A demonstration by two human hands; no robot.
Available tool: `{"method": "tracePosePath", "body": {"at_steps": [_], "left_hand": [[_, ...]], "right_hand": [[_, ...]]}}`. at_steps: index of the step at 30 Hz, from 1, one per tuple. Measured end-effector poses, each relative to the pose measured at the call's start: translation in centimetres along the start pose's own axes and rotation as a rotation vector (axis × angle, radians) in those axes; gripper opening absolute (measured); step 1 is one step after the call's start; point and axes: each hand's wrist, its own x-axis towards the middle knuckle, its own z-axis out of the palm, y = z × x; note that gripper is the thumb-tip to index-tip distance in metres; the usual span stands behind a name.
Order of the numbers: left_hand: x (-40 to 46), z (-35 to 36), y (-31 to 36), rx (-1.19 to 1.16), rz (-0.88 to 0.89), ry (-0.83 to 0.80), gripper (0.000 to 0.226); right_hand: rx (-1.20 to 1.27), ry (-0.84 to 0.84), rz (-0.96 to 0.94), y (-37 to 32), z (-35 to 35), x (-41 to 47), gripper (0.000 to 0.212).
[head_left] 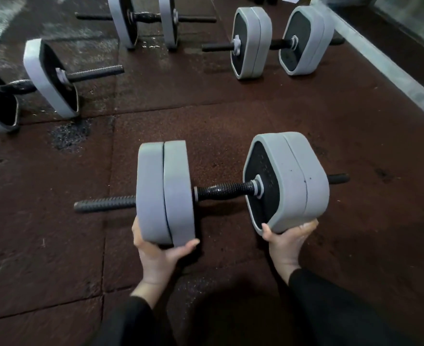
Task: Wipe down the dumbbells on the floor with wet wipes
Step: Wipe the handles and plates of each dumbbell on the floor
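A grey dumbbell point(225, 191) with a black threaded bar lies across the middle of the brown rubber floor. My left hand point(159, 253) cups the near lower edge of its left pair of plates point(163, 191), thumb on one side and fingers on the other. My right hand point(287, 239) grips the bottom of the right pair of plates point(295, 181) the same way. No wet wipe shows in either hand. Both forearms wear black sleeves.
Three more grey dumbbells stand farther off: one at the left point(48, 78), one at the back centre point(146, 18), one at the back right point(278, 41). A grey ledge point(390, 71) runs along the right side. Wet patches mark the floor point(71, 136).
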Motion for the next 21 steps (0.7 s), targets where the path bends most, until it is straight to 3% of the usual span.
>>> {"method": "tracePosePath", "body": {"at_steps": [2,5,8,10,15,19,21], "left_hand": [[2.7,0.2,-1.5,0.015,0.018,-0.028,0.11],[6.1,1.0,-1.3,0.007,0.035,-0.06,0.125],[6.8,1.5,-1.0,0.029,0.105,-0.046,0.114],[6.4,1.9,-1.0,0.006,0.076,-0.035,0.103],[3.1,1.9,-1.5,0.021,-0.116,-0.01,0.114],[2.2,1.8,-0.6,0.121,-0.094,-0.062,0.115],[3.1,1.3,0.4,0.118,-0.087,-0.077,0.113]], "right_hand": [[-0.014,-0.023,0.014,-0.6,1.1,0.3,0.117],[0.01,-0.017,-0.012,-1.3,2.9,1.2,0.116],[-0.006,0.0,-0.024,-1.5,3.4,2.8,0.116],[-0.028,-0.044,-0.005,-1.6,3.1,3.8,0.117],[-0.163,-0.149,0.076,-0.6,1.3,4.0,0.114],[-0.218,-0.184,0.034,-1.0,0.1,3.8,0.103],[-0.127,-0.164,-0.017,-2.2,-0.5,3.7,0.096]]}}
